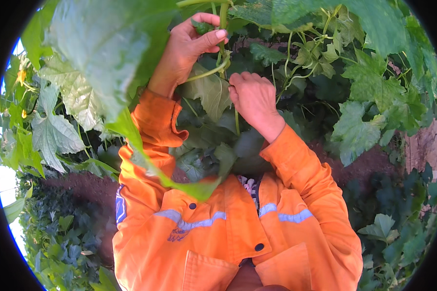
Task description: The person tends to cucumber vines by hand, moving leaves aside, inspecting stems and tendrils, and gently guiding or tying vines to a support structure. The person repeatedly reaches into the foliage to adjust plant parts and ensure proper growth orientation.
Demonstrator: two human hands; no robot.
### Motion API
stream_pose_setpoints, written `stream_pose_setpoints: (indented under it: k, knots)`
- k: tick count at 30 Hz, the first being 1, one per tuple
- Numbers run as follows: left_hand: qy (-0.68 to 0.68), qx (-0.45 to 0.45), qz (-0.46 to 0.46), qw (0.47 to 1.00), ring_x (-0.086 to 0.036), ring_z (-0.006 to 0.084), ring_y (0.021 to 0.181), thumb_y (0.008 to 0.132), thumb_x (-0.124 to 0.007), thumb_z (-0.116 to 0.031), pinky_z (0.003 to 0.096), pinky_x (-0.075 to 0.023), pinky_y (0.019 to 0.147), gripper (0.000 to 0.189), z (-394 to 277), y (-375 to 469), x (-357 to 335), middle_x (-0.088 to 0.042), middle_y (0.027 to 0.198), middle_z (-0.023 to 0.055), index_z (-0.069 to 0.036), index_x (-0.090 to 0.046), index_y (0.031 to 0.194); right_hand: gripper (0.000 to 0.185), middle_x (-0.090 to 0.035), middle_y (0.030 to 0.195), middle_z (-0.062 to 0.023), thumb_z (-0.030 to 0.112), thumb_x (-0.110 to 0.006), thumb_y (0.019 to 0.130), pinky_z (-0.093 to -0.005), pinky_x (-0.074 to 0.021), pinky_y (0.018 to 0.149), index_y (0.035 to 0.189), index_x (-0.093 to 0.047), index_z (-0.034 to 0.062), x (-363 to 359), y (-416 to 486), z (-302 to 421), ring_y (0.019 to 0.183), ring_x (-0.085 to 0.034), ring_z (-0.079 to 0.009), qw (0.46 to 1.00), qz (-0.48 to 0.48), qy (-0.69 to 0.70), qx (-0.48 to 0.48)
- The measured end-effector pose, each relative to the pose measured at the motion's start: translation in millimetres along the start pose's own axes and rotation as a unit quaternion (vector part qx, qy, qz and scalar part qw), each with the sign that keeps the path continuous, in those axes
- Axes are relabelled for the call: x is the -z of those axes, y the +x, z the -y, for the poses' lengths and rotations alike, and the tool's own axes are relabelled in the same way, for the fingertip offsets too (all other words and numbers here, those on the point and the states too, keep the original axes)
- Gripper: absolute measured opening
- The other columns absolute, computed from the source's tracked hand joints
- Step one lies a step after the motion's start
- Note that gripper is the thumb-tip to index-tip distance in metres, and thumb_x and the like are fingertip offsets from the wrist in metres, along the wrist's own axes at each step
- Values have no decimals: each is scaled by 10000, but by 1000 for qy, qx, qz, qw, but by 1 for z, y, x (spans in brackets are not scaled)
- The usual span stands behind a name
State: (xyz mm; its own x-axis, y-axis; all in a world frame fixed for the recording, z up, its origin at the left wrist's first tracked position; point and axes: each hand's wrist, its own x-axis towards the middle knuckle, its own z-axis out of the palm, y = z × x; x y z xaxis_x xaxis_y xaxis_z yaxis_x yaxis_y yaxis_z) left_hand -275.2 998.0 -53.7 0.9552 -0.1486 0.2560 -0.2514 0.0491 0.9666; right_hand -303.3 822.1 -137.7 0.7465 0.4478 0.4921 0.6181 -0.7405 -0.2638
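Note:
My left hand (191, 47) is at the upper middle of the head view, its thumb and fingers around the green stem of a climbing vine (223, 18). A small curled leaf (202, 27) shows between the thumb and fingers. Just below, a side stalk (209, 72) branches from the main stem. My right hand (253, 96) is lower and to the right, its fingers curled close to the stem; its fingertips are partly hidden, so what they hold cannot be told. A pale, broad leaf (213, 92) hangs between the two hands.
Large blurred leaves (94, 47) hang close to the camera at upper left. Lobed leaves and tendrils (375, 83) crowd the right side. Yellow flowers (21, 77) show at far left. Bare brown soil (87, 191) lies between plant rows, with low foliage (58, 232) at lower left.

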Motion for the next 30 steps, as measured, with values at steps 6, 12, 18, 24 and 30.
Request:
stream_pose_setpoints:
  k: [6,12,18,24,30]
  knots:
    - [-19,1,-19,1000,-635,129,850,849,-686,-154,210,-500,682,259,26,43,-28,-647,962,48,-66,-583,1070,138,-622,794,-114,136,-623,758,-425,-476,652,865,-575,64,7,14,-59,779,-627,-299,991,84,102,-28]
    - [-69,-13,-54,996,-629,136,862,852,-673,-121,233,-512,685,290,47,94,-54,-638,983,40,-54,-553,1107,206,-632,857,-103,179,-656,752,-423,-477,670,904,-577,65,0,32,-101,816,-621,-305,991,19,119,-63]
    - [-72,-3,-91,993,-620,127,850,859,-661,-121,184,-521,660,291,53,119,-58,-623,1052,34,-74,-547,1123,179,-573,771,-95,109,-670,676,-402,-465,657,815,-564,67,-29,40,-139,776,-589,-281,984,-114,135,7]
    - [-77,-44,-62,994,-626,146,871,885,-618,-93,193,-530,684,280,48,104,-43,-619,1013,85,-18,-537,1142,86,-548,731,-66,92,-648,743,-394,-446,636,762,-566,74,10,40,-130,737,-565,-253,965,-183,182,49]
    - [-104,-34,-51,993,-649,204,866,894,-599,-90,240,-572,676,294,23,98,-28,-619,983,129,10,-524,1160,63,-587,830,-92,110,-613,817,-366,-470,672,824,-580,57,40,42,-102,789,-574,-277,879,-165,438,86]
